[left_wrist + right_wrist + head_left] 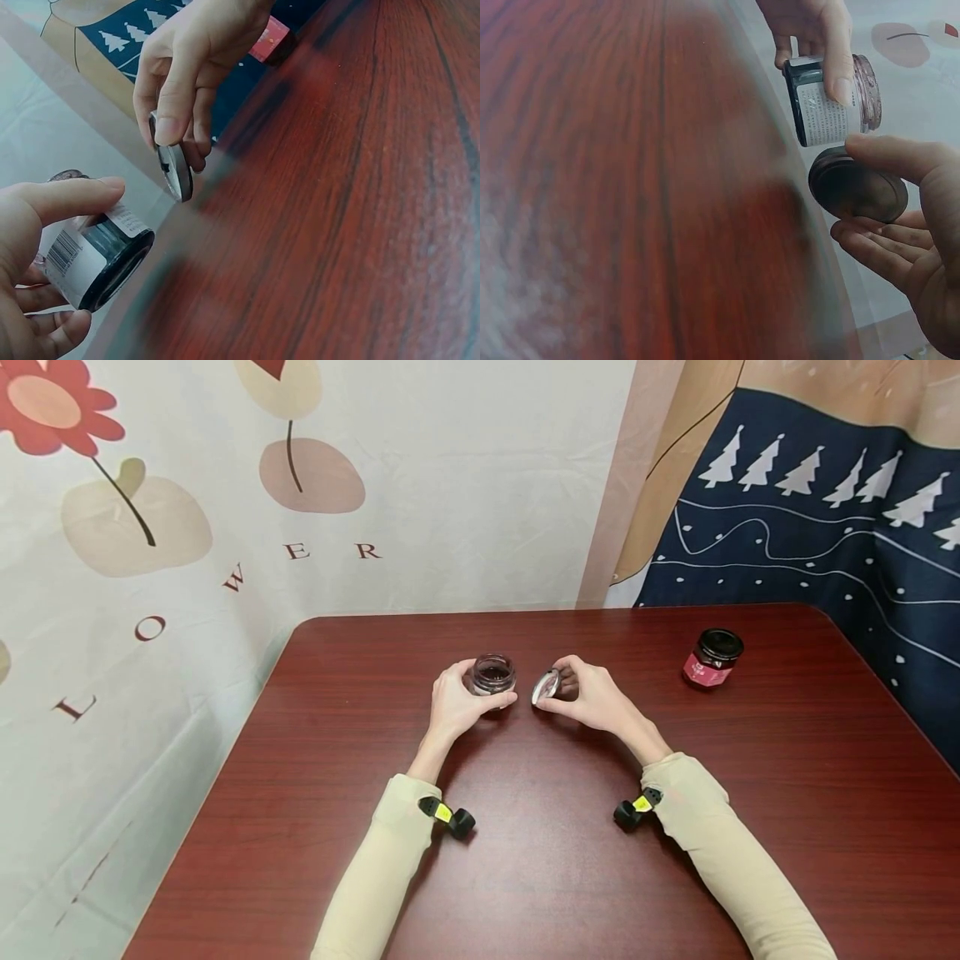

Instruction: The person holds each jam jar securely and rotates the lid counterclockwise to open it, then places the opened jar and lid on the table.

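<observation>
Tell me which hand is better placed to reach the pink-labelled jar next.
The right hand, probably: it is nearer the pink-labelled jar, though it would first have to put down the lid it holds. The left hand is farther off, holding the open jar.

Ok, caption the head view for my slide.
Left hand grips an open jar, right hand holds a lid, and a capped jar stands farther right on the table.
</observation>
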Demonstrator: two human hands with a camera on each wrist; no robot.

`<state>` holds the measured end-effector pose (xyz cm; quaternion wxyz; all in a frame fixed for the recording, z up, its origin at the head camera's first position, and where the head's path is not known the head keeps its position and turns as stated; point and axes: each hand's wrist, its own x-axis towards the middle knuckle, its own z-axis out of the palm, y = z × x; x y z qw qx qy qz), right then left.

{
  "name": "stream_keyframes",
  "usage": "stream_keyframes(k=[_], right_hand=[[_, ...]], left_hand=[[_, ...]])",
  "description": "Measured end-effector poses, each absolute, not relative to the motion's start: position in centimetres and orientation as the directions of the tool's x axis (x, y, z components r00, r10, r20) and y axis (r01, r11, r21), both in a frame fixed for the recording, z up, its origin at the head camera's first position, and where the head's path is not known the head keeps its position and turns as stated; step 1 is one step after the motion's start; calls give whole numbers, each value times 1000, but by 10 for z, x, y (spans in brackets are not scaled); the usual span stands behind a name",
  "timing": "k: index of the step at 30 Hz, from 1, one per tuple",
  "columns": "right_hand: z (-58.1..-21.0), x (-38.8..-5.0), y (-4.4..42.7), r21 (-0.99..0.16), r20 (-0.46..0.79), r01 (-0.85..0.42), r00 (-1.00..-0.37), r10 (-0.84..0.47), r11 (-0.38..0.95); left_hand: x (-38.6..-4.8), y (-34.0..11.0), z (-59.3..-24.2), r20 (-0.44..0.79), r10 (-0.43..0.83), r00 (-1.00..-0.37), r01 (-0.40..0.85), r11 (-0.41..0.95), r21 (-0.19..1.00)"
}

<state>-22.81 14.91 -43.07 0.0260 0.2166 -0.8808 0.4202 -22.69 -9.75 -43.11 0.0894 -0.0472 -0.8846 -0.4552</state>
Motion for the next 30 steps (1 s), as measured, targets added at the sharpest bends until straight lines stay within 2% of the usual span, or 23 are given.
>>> stream_keyframes(k=[12,30], right_hand=[[-432,-230,150,-768,157,-333,-926,-343,547],[-431,-230,151,-724,155,-342,-927,-342,599]], left_hand=[[-230,-99,-435,209,11,-978,176,579,796],[-231,-103,-440,167,13,-986,145,564,813]])
